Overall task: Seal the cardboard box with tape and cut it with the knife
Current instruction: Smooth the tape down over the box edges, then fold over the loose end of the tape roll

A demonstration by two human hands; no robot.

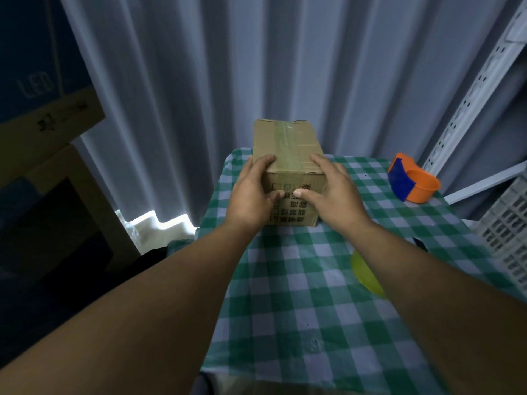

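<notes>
A small brown cardboard box (pixel 286 143) stands on the green-and-white checked tablecloth (pixel 313 309) at the far edge of the table. Clear tape runs lengthwise along its closed top. My left hand (pixel 252 192) grips the box's near left corner, and my right hand (pixel 332 189) grips its near right corner; both thumbs press on the printed front face. An orange and blue tape dispenser (pixel 412 182) sits on the table to the right, apart from both hands. Part of a dark object (pixel 420 242) pokes out by my right forearm; I cannot tell what it is.
A yellow-green round object (pixel 366 273) lies on the cloth, partly hidden under my right forearm. A grey curtain (pixel 228 67) hangs behind the table. A white slotted crate (pixel 504 232) and metal shelf rails stand at right. Large cardboard boxes (pixel 51 138) are stacked at left.
</notes>
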